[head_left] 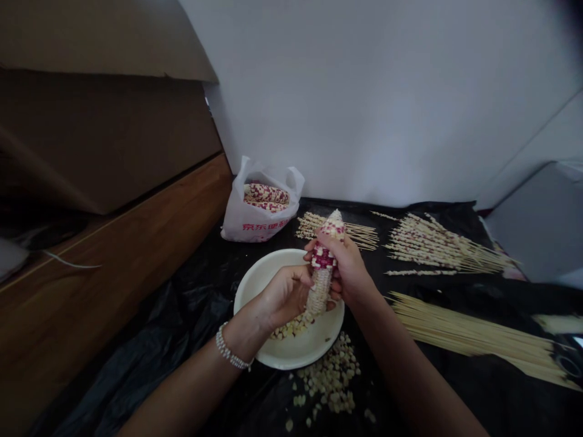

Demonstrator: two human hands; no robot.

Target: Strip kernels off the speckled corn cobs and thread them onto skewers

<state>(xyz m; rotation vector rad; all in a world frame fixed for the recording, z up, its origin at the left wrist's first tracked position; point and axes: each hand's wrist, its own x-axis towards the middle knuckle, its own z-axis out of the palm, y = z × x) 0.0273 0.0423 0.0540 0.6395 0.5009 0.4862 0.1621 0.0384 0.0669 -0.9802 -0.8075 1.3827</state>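
Over a white bowl [248, 291] I hold an ear of corn [324, 258], tilted with its pointed tip up and away from me. Pale and dark red kernels cover its upper part, while the lower part is bare cob. My left hand [289, 294] wraps the bare lower part from the left. My right hand [348, 267] closes round the ear from the right, its thumb on the kernels. Loose kernels [291, 328] lie in the bowl beneath the cob. Some of my fingers are hidden behind the ear.
A white plastic bag [255, 221] holds more ears. Kernel-threaded skewers [423, 246] lie at right, with a smaller bunch [312, 224] behind the bowl. Bare sticks [469, 331] lie nearer. Scattered kernels [334, 376] rest on black plastic sheeting [191, 321]. A cardboard box [113, 133] stands left.
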